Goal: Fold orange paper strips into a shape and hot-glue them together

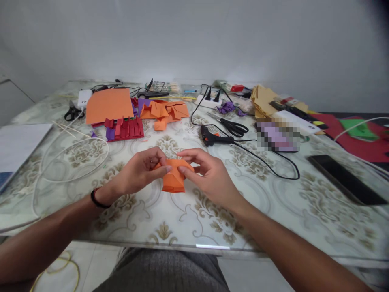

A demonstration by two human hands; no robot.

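Note:
A small piece of folded orange paper (174,181) is held between both hands, above the near middle of the table. My left hand (141,169) pinches its left side, thumb in front and fingers behind. On the right side, my right hand (208,172) grips it the same way, with the thumb pressed on the front face. Creases run across the paper, and its lower end flares toward me. Fingers hide parts of its upper corners.
Beyond the hands lie a glue gun (215,137), black scissors (233,126), folded red paper pieces (129,127), orange folded pieces (164,110) and an orange sheet (109,106). A white cable (73,178) loops at left; a black phone (346,178) lies at right.

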